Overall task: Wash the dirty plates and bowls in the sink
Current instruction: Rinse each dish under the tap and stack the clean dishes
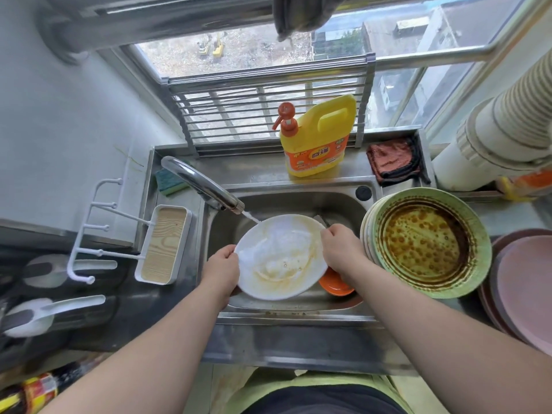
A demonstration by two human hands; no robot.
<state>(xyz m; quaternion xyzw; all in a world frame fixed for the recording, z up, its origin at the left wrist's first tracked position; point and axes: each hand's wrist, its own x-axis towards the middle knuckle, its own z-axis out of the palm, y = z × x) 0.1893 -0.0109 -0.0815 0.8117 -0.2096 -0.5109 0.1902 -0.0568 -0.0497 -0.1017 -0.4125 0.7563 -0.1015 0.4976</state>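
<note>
A white plate (279,258) smeared with yellowish sauce is held tilted over the steel sink (298,201). Water runs from the faucet (203,185) onto the plate's upper left rim. My left hand (222,271) grips the plate's left edge and my right hand (339,248) grips its right edge. An orange bowl (334,285) lies in the sink, partly hidden under the plate and my right hand. A stack of green plates (430,246), the top one coated in brown sauce, stands on the counter right of the sink.
A yellow detergent bottle (318,138) stands behind the sink, with a red cloth (392,161) to its right and a green sponge (170,180) at the left. Pink plates (525,285) are stacked at the far right. A white soap tray (164,245) sits left of the sink.
</note>
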